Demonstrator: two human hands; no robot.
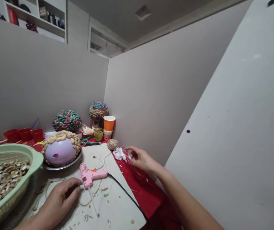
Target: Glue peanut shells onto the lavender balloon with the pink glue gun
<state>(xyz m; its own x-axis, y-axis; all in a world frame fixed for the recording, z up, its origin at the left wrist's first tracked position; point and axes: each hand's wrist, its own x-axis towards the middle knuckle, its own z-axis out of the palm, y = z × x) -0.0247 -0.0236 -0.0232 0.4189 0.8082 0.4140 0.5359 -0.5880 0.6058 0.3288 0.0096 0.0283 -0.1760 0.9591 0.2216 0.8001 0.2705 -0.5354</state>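
Note:
My right hand (141, 158) is over the red cloth at the right, its thumb and fingers closed on a red ring-shaped thing (126, 153) whose kind I cannot make out. Crumpled white tissue (119, 154) lies just left of it. My left hand (63, 195) rests on the white board (120, 204), loosely curled, fingers a little apart, with nothing visible in them. Its fingertips are close to a pink hot glue gun (89, 175), which lies on its side with a clear glue stick (93, 202) poking out. Behind, a purple balloon (61, 151) partly covered with peanut shells (61, 136) sits in a metal bowl (67, 166).
A green basket (35, 156) of shells stands left. Along the back are red cups (37, 135), two colourful domed pieces (67, 120) (98, 109), an orange paper cup (109, 123), pliers (92, 143) and a twine ball (113, 144). A black cord (127, 193) crosses the board; grey panels (151, 95) enclose the table.

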